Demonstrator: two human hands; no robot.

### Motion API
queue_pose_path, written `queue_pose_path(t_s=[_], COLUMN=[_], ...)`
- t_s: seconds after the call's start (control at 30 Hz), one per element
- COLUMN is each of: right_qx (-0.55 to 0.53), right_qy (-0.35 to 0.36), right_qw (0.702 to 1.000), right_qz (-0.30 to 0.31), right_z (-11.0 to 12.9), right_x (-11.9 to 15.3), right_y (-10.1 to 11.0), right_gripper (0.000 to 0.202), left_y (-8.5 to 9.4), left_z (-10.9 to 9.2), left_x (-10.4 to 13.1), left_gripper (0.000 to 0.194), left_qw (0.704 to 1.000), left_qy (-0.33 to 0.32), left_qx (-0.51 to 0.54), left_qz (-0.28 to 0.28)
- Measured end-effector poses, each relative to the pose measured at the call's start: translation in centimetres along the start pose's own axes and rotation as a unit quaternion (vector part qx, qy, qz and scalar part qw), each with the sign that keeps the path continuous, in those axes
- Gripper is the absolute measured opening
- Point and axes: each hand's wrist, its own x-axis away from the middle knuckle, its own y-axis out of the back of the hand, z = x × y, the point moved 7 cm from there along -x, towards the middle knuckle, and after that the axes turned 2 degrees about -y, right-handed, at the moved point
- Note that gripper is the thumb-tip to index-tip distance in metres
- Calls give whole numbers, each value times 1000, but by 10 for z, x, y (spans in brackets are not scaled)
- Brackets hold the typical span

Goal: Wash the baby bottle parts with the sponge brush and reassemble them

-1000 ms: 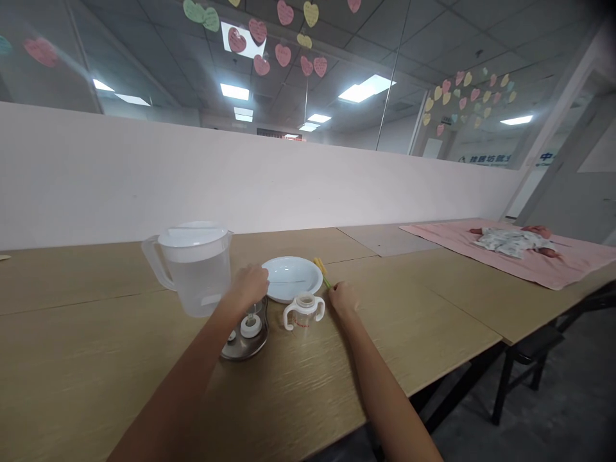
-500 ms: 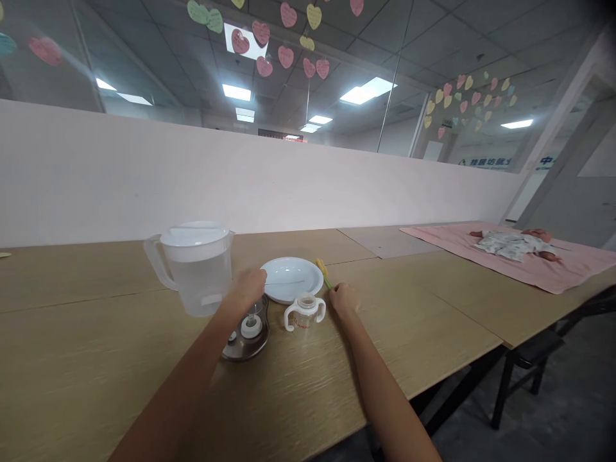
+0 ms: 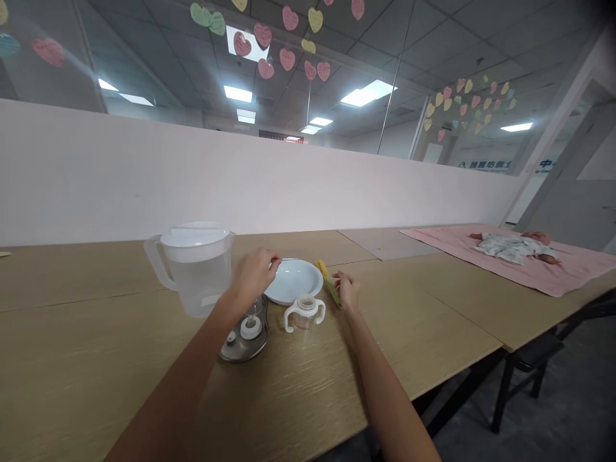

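My left hand [image 3: 256, 274] is closed in a pinch over the left rim of the white plate [image 3: 294, 282]. From its fingertips a thin stick [image 3: 290, 259] runs along the plate's far rim; its kind is too small to tell. My right hand [image 3: 347, 290] is open beside a brush [image 3: 329, 283] with a yellow head and green handle, which lies on the table. Between my forearms stands a clear baby bottle [image 3: 305, 313] with white handles and an open top. A metal tray [image 3: 253, 353] with a white bottle ring [image 3: 251, 328] and small parts sits below my left wrist.
A lidded, translucent pitcher [image 3: 199, 273] stands left of my left hand. At the far right, a baby-like figure [image 3: 510, 246] in patterned clothes lies on a pink cloth [image 3: 457, 249]. A low wall [image 3: 289, 186] backs the table, and a black stool [image 3: 534, 356] stands by its right edge.
My left hand has moved up and slightly right, carrying the thin stick from mid-plate to the far rim. My right hand has lifted its fingers off the brush and opened.
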Motion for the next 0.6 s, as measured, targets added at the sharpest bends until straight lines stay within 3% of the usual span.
queue_pose_path(t_s=[0.07,0.13,0.2,0.27,0.43,0.6], right_qx=[-195,-346,-413,-437,-495,-523], right_qy=[-2,7,21,19,7,-9], right_qw=[978,924,879,854,818,817], right_qz=[74,165,238,281,292,241], right_z=[5,14,22,26,29,23], right_x=[2,8,15,21,25,18], right_y=[-8,-15,-20,-22,-22,-17], right_gripper=[43,34,29,30,21,7], left_y=[1,1,-1,-3,-7,-13], left_z=[-6,-10,-14,-17,-23,-19], left_x=[2,3,3,3,2,4], left_gripper=[30,28,27,27,27,25], left_qw=[999,998,998,998,997,993], left_qy=[-7,-10,-19,-30,-41,-61], left_qx=[40,57,61,60,60,83], left_qz=[-14,-20,-18,-14,-3,59])
